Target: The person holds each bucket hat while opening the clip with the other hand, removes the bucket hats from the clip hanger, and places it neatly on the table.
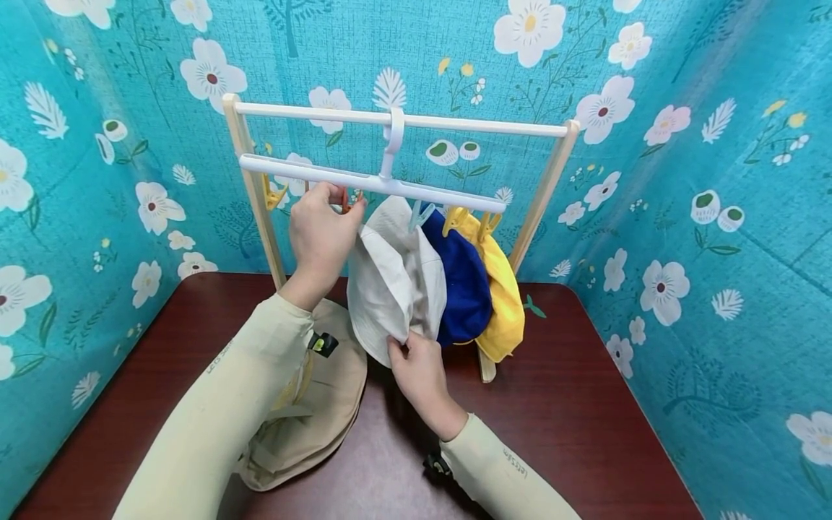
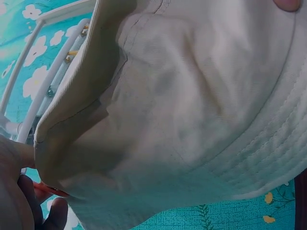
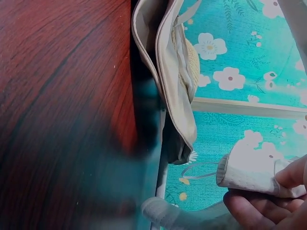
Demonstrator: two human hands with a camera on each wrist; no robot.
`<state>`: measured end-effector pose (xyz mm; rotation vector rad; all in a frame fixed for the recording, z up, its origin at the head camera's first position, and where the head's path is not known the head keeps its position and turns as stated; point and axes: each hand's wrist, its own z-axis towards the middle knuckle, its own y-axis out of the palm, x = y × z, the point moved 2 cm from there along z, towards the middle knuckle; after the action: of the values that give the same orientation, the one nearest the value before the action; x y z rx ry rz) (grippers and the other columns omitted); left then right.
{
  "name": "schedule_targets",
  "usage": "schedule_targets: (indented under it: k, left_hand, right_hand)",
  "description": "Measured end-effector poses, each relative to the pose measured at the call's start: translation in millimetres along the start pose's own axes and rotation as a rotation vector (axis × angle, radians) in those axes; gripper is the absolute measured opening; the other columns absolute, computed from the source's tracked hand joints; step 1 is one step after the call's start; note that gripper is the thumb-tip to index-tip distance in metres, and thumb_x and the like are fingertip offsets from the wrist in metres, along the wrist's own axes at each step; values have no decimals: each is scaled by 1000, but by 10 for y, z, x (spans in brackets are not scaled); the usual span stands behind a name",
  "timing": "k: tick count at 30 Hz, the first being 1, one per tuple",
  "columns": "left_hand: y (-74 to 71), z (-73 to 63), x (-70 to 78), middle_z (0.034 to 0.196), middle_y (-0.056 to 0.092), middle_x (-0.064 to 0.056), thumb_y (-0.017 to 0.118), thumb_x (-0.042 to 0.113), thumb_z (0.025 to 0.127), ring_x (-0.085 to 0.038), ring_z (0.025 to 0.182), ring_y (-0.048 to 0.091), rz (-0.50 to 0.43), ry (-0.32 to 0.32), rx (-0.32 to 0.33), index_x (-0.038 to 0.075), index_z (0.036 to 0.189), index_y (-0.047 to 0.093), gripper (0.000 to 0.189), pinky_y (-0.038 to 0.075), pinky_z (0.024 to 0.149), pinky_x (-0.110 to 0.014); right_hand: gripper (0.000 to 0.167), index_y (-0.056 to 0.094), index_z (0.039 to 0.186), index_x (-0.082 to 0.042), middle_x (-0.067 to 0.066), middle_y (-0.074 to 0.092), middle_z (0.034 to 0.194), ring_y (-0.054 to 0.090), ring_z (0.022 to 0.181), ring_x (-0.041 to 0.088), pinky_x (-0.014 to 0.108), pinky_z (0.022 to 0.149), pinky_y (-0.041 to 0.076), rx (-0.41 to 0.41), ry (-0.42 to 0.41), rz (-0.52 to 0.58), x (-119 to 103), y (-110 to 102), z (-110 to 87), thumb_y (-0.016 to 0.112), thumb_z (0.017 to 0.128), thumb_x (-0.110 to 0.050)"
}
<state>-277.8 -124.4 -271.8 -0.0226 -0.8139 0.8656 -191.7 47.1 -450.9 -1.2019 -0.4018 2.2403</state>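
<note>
An off-white bucket hat (image 1: 380,289) hangs below the white hanger (image 1: 312,173), and a light blue clothespin (image 1: 421,215) is at its right upper edge. My left hand (image 1: 320,235) is just under the hanger bar and pinches an orange-red clothespin (image 1: 345,201) at the hat's left upper edge. In the left wrist view that clothespin (image 2: 50,189) sits between thumb and finger, its tip against the hat's fabric. Lower down, my right hand (image 1: 422,372) pinches the hat's brim between thumb and fingers, as the right wrist view of the brim (image 3: 249,172) also shows.
A blue hat (image 1: 463,285) and a yellow hat (image 1: 503,303) hang to the right by yellow clothespins (image 1: 455,219). Another yellow clothespin (image 1: 274,193) hangs at the hanger's left end. The wooden rack (image 1: 546,191) stands on the dark red table (image 1: 572,404). Beige hats (image 1: 331,397) lie below my left arm.
</note>
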Motion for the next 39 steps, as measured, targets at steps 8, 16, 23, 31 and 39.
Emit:
schedule_targets:
  k: [8,16,23,31,39]
  left_hand:
    - [11,-5,-23,89,75,-4,78,33,90,-19,76,66,12,7,-6,9,88,69,26,42,57,-34]
    - [22,-16,-33,86,73,-3,78,30,91,-16,74,64,0,28,13,11,84,67,23,40,57,-33]
    - [22,-10,-34,87,73,-3,77,33,92,-16,73,62,5,32,1,9,85,68,27,38,54,-33]
    - [31,6,-49,89,74,-5,76,34,92,-20,74,66,42,50,3,10,85,68,26,37,53,-34]
    - [36,-3,-61,92,76,-5,73,38,94,-19,74,66,56,66,-11,10,87,68,30,38,52,-34]
  right_hand:
    - [30,57,65,-16,-6,55,60,47,55,10,24,52,43,21,-29,-22,-9,7,-27,76,89,-14]
    - [36,51,62,-17,-7,48,59,44,53,10,21,49,39,21,-52,-35,1,-1,-61,75,89,-13]
    - [39,48,62,-16,-6,43,58,40,51,9,19,48,36,24,-84,-35,6,-21,-73,75,89,-11]
    - [39,49,60,-17,-4,48,59,42,52,9,19,47,36,38,-99,-56,13,-28,-91,76,88,-10]
    - [44,43,57,-17,-4,43,57,39,50,11,21,45,34,68,-128,-121,37,-80,-58,75,87,-10]
